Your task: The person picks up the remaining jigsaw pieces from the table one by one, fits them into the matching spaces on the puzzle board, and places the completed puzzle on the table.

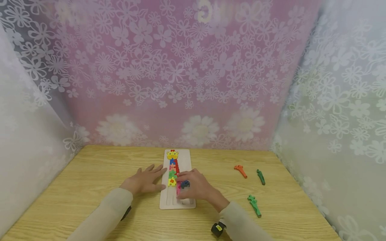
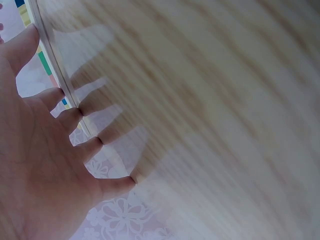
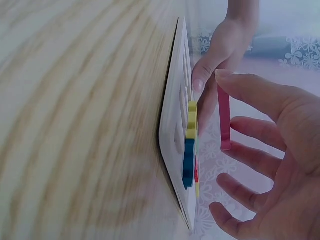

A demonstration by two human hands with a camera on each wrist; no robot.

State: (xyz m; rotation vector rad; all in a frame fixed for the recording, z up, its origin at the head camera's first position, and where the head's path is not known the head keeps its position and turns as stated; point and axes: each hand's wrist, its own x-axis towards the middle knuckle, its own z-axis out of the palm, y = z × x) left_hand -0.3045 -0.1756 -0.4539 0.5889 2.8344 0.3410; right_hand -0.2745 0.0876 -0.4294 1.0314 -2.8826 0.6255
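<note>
A pale puzzle board (image 1: 185,159) lies on the table with a giraffe's yellow head (image 1: 172,155) at its far end. Below the head, a column of colourful interlocking pieces (image 1: 172,174) runs down the board beside a red strip. My right hand (image 1: 196,187) hovers over the board's near half, pinching a pink puzzle piece (image 3: 225,120) by its ends between thumb and fingers; the piece is apart from the board. A dark blue piece (image 3: 188,162) sits on the board beneath that hand. My left hand (image 1: 144,180) spreads its fingers at the board's left edge, thumb touching the rim.
To the right on the wooden table (image 1: 217,160) lie three loose pieces: an orange one (image 1: 240,171), a dark green one (image 1: 261,177) and a lighter green one (image 1: 254,206). Flower-patterned curtains (image 1: 181,67) enclose the table at the back and sides.
</note>
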